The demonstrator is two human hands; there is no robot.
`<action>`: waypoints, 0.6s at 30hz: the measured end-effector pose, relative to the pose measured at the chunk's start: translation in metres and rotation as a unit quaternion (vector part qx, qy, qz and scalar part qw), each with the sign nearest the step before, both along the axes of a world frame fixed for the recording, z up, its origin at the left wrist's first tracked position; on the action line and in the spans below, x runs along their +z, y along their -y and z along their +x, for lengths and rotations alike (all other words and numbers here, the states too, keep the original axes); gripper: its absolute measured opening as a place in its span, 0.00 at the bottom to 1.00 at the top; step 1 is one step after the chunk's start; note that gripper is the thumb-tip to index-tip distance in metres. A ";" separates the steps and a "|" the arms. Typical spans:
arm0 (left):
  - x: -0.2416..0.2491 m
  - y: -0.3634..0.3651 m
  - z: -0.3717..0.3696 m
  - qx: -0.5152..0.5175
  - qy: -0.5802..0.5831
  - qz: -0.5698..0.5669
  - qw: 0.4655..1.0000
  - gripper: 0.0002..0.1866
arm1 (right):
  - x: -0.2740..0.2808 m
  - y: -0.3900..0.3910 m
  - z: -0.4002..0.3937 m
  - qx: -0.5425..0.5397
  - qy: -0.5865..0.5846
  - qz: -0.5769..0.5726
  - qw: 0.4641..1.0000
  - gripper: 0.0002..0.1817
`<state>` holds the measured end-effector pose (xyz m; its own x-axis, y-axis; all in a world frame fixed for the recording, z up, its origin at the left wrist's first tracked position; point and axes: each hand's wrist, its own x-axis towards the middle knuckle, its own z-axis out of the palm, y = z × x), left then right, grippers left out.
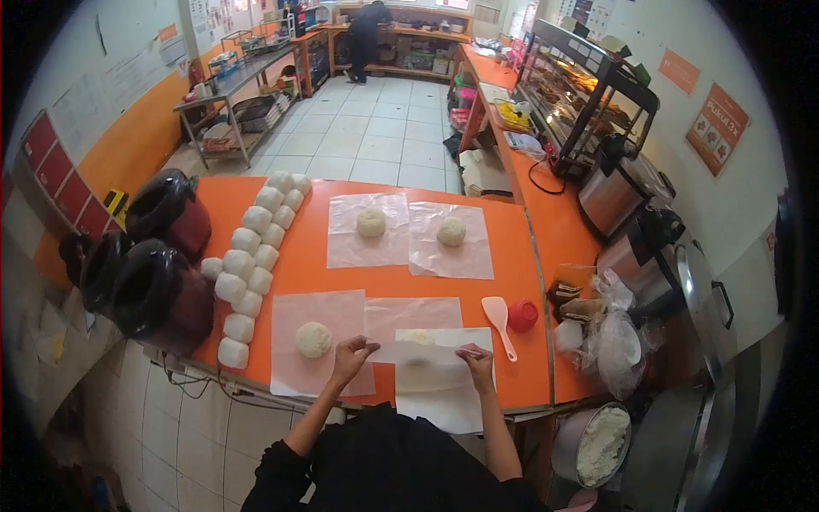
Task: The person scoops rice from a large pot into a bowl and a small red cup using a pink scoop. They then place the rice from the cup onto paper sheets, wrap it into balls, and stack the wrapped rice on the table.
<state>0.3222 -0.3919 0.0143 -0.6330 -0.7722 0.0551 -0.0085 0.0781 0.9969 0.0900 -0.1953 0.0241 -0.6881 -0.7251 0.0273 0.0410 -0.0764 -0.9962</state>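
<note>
My left hand (355,354) is closed on the left corner of a white paper sheet (401,352), and my right hand (474,358) pinches its right corner. The sheet is stretched between them, partly over a rice mound (417,337) on white paper (439,405). Left of my left hand, another rice mound (313,340) sits on its own paper (294,375). Two more mounds (370,224) (451,231) rest on papers at the back of the orange table (299,256).
White wrapped bundles (242,264) line the left side, beside dark red pots (162,294). On the right are a rice paddle (499,327), a red cup (522,316), plastic bags (618,346), cookers (627,192) and a rice pot (601,448). A person (367,38) stands far back.
</note>
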 end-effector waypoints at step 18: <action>0.020 -0.003 -0.037 0.061 0.271 -0.318 0.906 0.10 | 0.017 0.058 -0.007 -0.041 -0.413 0.396 0.819 0.18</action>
<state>0.2855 -0.3894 0.0348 -0.6129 -0.7590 0.2196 -0.5308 0.6014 0.5971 0.0832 -0.2537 0.0407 -0.7194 -0.6926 0.0520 -0.6453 0.6388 -0.4188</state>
